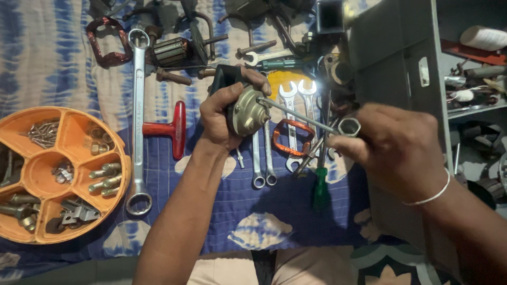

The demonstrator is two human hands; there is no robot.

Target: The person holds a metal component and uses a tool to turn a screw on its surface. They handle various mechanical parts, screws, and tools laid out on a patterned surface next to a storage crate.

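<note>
My left hand (222,113) grips a small motor housing with a dull metal end cap (247,112), held up above the cloth. My right hand (393,145) holds a long socket spanner (303,116) by its hexagonal end (349,126); its thin shaft reaches left, and its tip meets the end cap. A thin white bangle (430,196) circles my right wrist.
An orange divided tray (122,158) of bolts, nuts and screws lies at the left. A long ring spanner (138,121), a red T-handle tool (171,128), several open spanners (289,105), copper coils (292,138), a green-handled screwdriver (320,187) and a grey metal shelf (401,58) surround my hands.
</note>
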